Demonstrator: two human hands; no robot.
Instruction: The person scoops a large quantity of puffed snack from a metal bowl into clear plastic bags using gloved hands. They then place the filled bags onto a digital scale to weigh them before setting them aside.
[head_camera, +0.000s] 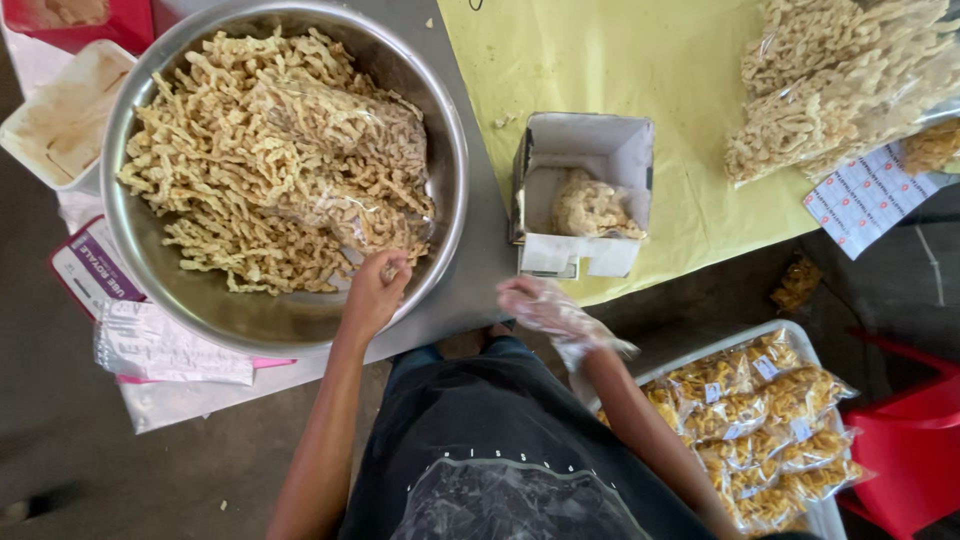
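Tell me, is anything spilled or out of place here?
Yes. A clump of snack pieces lies on the floor below the yellow table edge, and a few crumbs lie beside the metal bowl. The left hand is in the bowl; the gloved right hand hovers nearby.

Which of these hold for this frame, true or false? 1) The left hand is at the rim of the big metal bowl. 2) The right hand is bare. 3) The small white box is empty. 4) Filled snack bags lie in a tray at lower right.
1) True: the left hand pinches some snack at the near rim of the metal bowl.
2) False: the right hand wears a thin clear plastic glove.
3) False: the white box holds a small heap of snacks.
4) True: sealed snack bags fill the tray beside the person.
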